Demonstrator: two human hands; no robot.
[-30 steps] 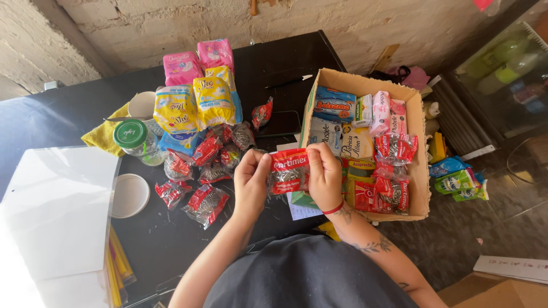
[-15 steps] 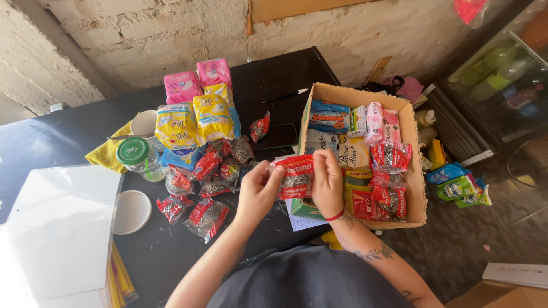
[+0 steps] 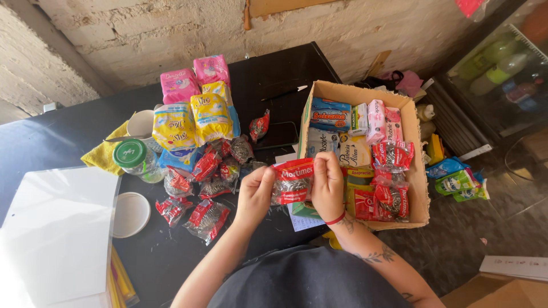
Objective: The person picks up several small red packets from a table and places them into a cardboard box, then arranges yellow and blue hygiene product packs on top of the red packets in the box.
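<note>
Head view: both hands, left hand and right hand, grip a scourer packet.

Bright daylight, glare on white sheet at left, sharp focus, wide-angle edge bending

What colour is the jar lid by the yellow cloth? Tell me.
Green, on the jar lid; the head view shows it.

White sheet — cut off left
</note>
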